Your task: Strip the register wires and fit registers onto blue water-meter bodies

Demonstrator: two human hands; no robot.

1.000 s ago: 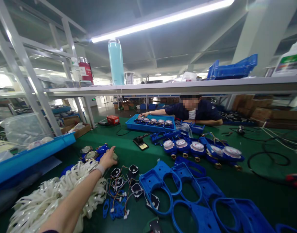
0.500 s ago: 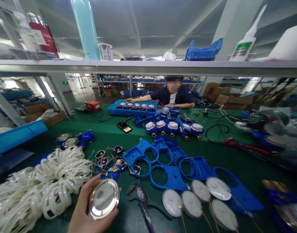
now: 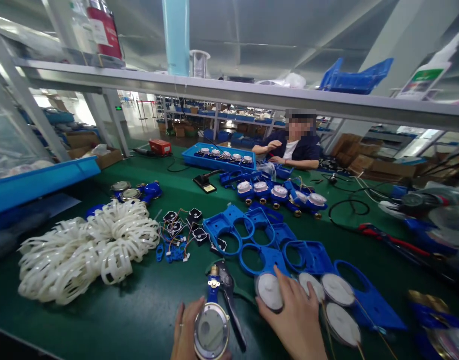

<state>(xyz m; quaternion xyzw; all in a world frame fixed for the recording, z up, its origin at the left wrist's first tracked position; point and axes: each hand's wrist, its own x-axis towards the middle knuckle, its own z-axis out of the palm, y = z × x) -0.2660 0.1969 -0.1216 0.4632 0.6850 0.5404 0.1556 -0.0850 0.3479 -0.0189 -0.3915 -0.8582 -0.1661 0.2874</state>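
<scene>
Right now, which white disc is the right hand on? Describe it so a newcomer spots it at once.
Start at the green table and find the row of blue frames near its front edge. Just in front of them lies a cluster of white discs. The one meant is the leftmost disc, under the right hand; its neighbours to the right lie untouched.

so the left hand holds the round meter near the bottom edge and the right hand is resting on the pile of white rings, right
Not quite. The left hand does hold the round meter, but the head view shows the right hand on a white disc; the white rings lie untouched far left.
</scene>
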